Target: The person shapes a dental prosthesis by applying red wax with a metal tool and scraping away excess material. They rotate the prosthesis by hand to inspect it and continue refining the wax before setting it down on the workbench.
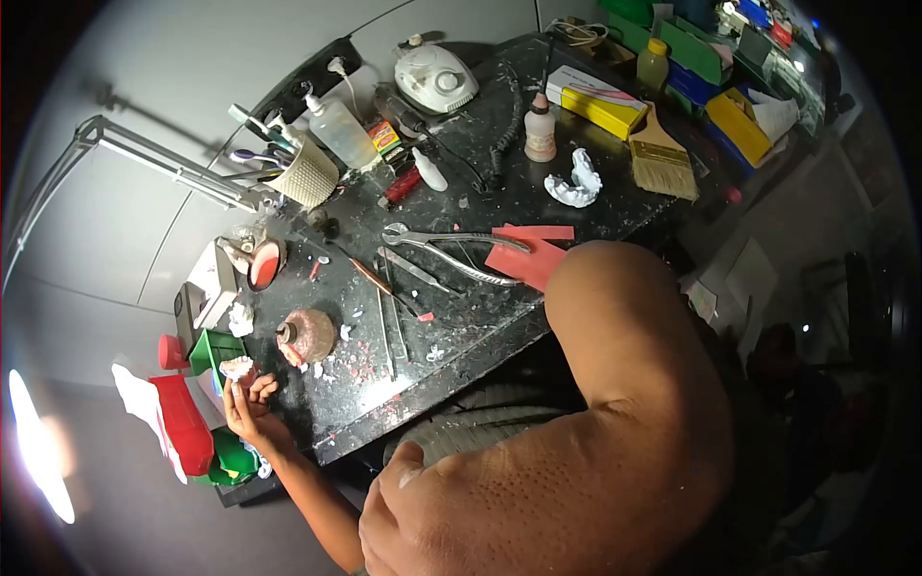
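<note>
At the lower left, my left hand [252,408] is raised beside the bench edge, its fingertips around a small pink and white denture-like piece [238,369]. My right hand [408,504] is very close to the camera, its fingers bent and pressed together; whatever they hold, if anything, is hidden. The right arm crosses the view, its elbow over the bench edge beside pink wax sheets [523,259]. A round pinkish pot [309,336] with a metal neck stands right of my left hand. Metal pliers [451,252] lie mid-bench, near thin hand tools [387,326].
On the black bench [447,350] are pink scraps, a white horseshoe-shaped cast [574,180], a dropper bottle [540,130], a wide brush [663,158], a white motor unit [434,77] and a tool cup [305,173]. Green and red bins [182,427] hang at the left edge.
</note>
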Demonstrator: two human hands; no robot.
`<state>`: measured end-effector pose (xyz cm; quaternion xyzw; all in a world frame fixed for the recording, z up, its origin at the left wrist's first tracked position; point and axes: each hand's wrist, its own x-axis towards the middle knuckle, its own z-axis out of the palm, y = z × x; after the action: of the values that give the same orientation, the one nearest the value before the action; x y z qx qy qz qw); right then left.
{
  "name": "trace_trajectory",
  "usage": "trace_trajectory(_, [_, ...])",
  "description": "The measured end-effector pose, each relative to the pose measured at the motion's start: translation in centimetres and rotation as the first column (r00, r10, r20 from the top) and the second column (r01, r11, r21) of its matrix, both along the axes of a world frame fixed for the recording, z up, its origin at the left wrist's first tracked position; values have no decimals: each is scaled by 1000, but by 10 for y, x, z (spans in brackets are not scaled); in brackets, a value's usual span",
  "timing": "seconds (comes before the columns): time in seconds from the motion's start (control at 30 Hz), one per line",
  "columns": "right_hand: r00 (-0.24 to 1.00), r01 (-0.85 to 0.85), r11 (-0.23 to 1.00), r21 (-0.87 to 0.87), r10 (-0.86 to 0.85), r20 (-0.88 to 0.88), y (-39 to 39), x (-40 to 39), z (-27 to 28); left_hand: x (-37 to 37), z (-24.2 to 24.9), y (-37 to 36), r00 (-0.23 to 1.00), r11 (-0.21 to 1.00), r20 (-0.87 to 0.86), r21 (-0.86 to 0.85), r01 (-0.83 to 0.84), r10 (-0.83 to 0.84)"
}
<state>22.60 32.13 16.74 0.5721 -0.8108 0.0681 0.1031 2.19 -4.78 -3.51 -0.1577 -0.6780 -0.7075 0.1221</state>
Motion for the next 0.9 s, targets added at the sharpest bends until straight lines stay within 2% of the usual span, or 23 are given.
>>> trace_trajectory(0.3, [999, -37, 999, -1, 37, 14, 1, 5, 12, -2, 0, -2, 999, 999, -8, -1, -33, 33])
trace_trajectory(0.6, [989, -135, 991, 13, 134, 56, -2, 1, 23, -3, 6, -2, 997, 997, 60, 60, 49, -52])
trace_trajectory(0.63, [988, -146, 989, 7, 145, 58, -1, -1, 24, 0, 6, 1, 999, 997, -16, 59, 51, -50])
trace_trajectory(0.67, [985, -160, 987, -1, 160, 62, -1, -4, 26, 3, 5, 5, 1000, 997, 16, 74, 6, -7])
trace_trajectory(0.83, [973, -216, 975, -52, 219, 70, 0, -11, 27, 7, 8, 7, 1000, 996, 15, 94, -8, 7])
trace_trajectory(0.9, [989, -145, 985, -95, 146, 3, 1, -9, 22, 7, 8, 8, 1000, 995, 10, 103, -15, 14])
